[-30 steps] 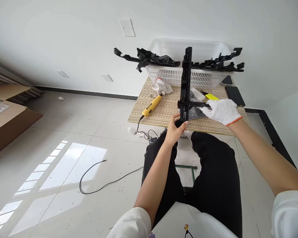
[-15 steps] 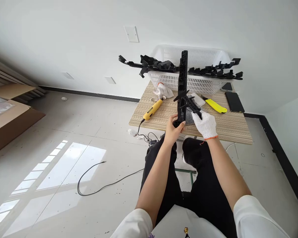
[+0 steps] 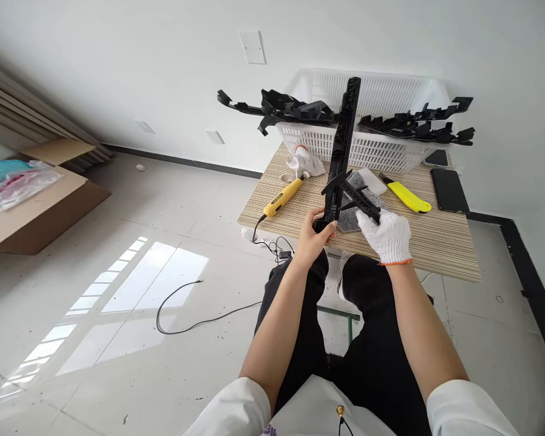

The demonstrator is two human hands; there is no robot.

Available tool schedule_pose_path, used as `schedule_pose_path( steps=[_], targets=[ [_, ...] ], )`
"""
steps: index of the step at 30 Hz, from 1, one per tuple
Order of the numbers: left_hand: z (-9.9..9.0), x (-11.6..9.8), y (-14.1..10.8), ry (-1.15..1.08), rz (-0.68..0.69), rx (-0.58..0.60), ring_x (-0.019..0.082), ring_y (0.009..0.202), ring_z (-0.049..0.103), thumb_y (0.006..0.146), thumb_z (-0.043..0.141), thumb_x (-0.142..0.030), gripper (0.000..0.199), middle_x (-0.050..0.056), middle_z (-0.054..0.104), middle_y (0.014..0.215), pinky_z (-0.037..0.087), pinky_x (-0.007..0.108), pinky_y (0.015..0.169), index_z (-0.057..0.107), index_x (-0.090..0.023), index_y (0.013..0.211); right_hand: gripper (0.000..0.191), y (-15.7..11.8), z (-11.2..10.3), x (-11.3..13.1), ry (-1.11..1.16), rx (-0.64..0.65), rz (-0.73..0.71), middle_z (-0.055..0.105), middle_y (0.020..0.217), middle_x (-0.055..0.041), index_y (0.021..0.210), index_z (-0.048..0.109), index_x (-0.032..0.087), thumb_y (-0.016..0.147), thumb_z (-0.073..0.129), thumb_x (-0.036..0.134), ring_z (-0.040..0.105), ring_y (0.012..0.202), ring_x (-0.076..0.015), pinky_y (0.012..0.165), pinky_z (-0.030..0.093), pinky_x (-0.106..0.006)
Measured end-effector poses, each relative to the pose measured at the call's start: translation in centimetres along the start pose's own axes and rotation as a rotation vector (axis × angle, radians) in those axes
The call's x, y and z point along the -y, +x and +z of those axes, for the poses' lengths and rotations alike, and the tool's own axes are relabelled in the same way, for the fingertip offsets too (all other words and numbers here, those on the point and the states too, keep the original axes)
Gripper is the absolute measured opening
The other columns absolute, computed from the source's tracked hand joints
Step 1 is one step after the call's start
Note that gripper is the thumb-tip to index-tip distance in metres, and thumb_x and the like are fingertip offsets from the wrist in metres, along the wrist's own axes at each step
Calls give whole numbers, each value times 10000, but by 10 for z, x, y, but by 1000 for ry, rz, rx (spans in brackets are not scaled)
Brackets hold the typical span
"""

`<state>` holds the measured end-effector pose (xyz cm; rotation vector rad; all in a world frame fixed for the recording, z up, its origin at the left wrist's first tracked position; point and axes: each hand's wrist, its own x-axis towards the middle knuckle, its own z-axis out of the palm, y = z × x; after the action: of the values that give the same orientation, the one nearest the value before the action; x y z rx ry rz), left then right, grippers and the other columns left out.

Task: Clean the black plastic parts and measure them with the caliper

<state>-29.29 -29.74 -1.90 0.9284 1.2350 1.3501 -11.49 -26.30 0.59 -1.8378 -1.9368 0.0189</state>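
Note:
My bare left hand [image 3: 315, 237] grips the lower end of a long black plastic strip [image 3: 344, 136], which stands up and leans slightly right in front of the basket. In my right hand [image 3: 387, 232], which wears a white knit glove, is a black caliper [image 3: 361, 200]. Its jaws point left and lie across the lower part of the strip; whether they pinch it I cannot tell. A grey cloth-like pad [image 3: 350, 222] lies on the table behind both, partly hidden.
A white plastic basket [image 3: 318, 140] at the wall bears several black plastic parts [image 3: 295, 111]. On the wooden table [image 3: 440, 254] lie a yellow corded tool [image 3: 283, 197], a glove [image 3: 306, 161], a yellow utility knife [image 3: 409, 196] and a black phone [image 3: 449, 190]. A cardboard box [image 3: 59, 212] stands left.
The view has shifted a little, showing more of the box at left. The strip leans more to the right, and both hands keep hold of the strip and caliper.

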Motion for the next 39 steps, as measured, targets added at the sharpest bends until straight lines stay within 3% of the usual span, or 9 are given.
schedule_pose_path(
  steps=[5, 12, 15, 19, 26, 34, 39],
  targets=[
    [-3, 4, -3, -75, -25, -77, 85, 632, 673, 763, 821, -290, 451, 1, 642, 989, 514, 200, 552, 507, -214, 1077, 641, 2, -2, -9, -62, 41, -10, 683, 639, -137, 742, 717, 153, 874, 431, 711, 655, 633, -274, 565, 304, -310],
    [-8, 4, -5, -220, -85, -57, 126, 719, 696, 752, 810, -326, 456, -20, 639, 864, 527, 231, 646, 469, -222, 1037, 665, 3, 4, -13, -211, 103, -83, 681, 636, -142, 826, 749, 156, 861, 421, 733, 655, 651, -291, 574, 264, -320],
    [-8, 0, -5, -206, -76, -61, 117, 732, 693, 741, 808, -333, 436, -15, 628, 921, 514, 220, 633, 482, -217, 1006, 686, 6, 2, -14, -253, 95, -126, 669, 621, -141, 842, 758, 148, 845, 410, 740, 635, 636, -281, 570, 236, -311],
    [-11, 1, -5, -165, -76, -42, 101, 674, 662, 741, 805, -329, 434, -25, 632, 855, 450, 193, 563, 489, -215, 1015, 713, 14, -6, -13, -327, 69, -201, 659, 621, -155, 810, 745, 126, 849, 358, 723, 599, 609, -258, 567, 206, -307],
    [-20, 14, -10, -107, -50, -47, 88, 656, 628, 757, 812, -339, 445, -7, 654, 874, 476, 222, 618, 553, -204, 1092, 601, 31, -18, -10, -405, 118, -373, 664, 620, -157, 808, 739, 119, 878, 323, 547, 559, 593, -235, 565, 151, -309],
    [-20, 10, -11, -61, -64, -44, 100, 564, 575, 763, 812, -342, 490, -31, 634, 693, 385, 210, 494, 544, -187, 1142, 703, 26, -21, -10, -451, 136, -336, 639, 584, -168, 786, 747, 112, 864, 305, 652, 580, 607, -260, 563, 151, -321],
    [-20, 9, -13, -69, -62, -55, 102, 587, 610, 746, 826, -343, 485, -14, 658, 758, 385, 209, 489, 562, -187, 1122, 705, 25, -25, -4, -451, 161, -339, 636, 610, -182, 824, 746, 75, 878, 319, 634, 570, 635, -258, 577, 163, -335]
  ],
)
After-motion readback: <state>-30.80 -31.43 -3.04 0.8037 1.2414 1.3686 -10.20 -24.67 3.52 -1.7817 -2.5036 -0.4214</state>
